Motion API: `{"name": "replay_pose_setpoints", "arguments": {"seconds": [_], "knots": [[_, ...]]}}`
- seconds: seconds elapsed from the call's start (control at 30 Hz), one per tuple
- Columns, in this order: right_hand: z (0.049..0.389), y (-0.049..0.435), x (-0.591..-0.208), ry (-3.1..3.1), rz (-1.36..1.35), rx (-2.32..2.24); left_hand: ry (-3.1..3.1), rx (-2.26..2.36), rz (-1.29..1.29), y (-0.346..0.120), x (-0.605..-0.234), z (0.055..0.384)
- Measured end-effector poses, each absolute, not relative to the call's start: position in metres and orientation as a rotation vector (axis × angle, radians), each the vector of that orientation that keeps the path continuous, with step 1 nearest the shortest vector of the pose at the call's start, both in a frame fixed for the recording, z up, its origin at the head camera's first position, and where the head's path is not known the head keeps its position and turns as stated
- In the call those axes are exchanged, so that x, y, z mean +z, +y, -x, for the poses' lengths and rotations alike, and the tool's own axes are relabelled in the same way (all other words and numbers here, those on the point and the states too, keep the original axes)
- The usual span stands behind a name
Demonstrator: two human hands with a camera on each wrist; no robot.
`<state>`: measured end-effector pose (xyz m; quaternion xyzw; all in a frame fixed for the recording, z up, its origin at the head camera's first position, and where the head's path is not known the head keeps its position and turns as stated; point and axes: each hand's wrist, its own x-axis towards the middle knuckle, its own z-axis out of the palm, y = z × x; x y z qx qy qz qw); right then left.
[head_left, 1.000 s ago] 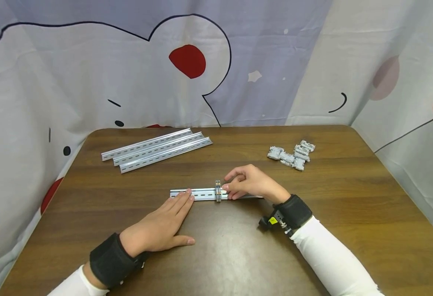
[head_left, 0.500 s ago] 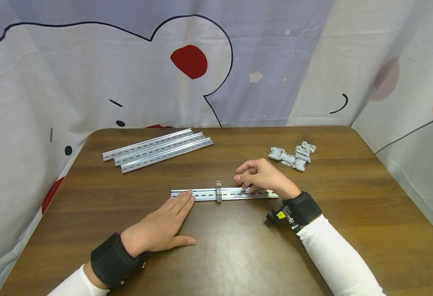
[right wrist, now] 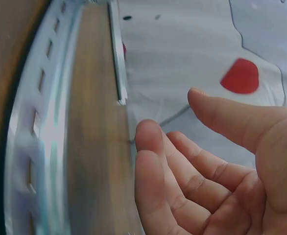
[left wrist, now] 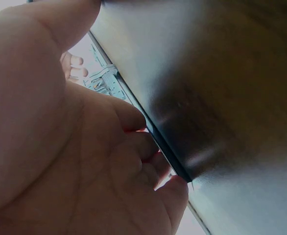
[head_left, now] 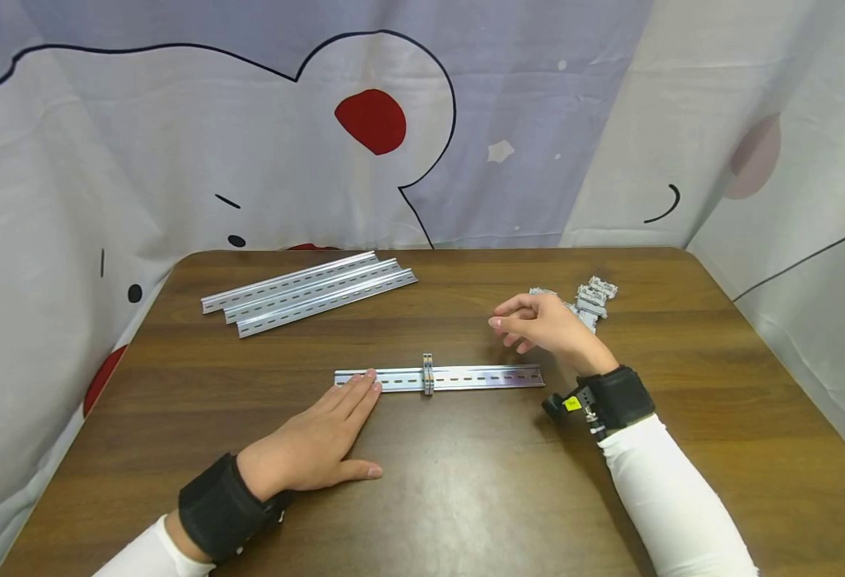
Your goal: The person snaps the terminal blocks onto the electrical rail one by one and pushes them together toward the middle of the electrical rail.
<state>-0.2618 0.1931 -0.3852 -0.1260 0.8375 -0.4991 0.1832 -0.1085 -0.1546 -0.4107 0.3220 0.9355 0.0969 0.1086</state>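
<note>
A slotted metal DIN rail [head_left: 487,377] lies across the middle of the table. Narrow terminal blocks [head_left: 428,374] stand upright on it, a little left of its centre. My left hand [head_left: 314,441] rests with straight fingers on the rail's left end; in the left wrist view its fingertips meet the rail's edge. Behind the rail's right part, my right hand [head_left: 541,328] hangs above the table, fingers loosely bent. The right wrist view shows a gap between thumb and fingers [right wrist: 151,181], with nothing held. Grey terminal blocks [head_left: 592,296] lie just beyond that hand, which partly hides them.
Several more slotted rails [head_left: 314,292] lie side by side at the back left of the wooden table [head_left: 451,497]. A printed curtain [head_left: 249,144] hangs behind the table and along its sides.
My right hand has left the terminal blocks on the rail and moved right and back, toward the loose grey blocks. The left hand stays on the rail.
</note>
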Motion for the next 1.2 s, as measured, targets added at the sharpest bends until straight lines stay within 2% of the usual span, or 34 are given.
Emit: {"name": "replay_pose_setpoints", "arguments": {"seconds": [0.47, 0.73, 1.2], "knots": [[0.274, 0.248, -0.374, 2.709, 0.183, -1.376, 2.742, 0.278, -0.930, -0.154, -0.412, 0.110], [0.278, 0.266, -0.378, 2.717, -0.029, -1.467, 2.750, 0.273, -0.928, -0.156, -0.416, 0.110], [0.286, 0.290, -0.399, 2.884, -0.040, -1.263, 2.749, 0.266, -0.932, -0.155, -0.410, 0.108]]}}
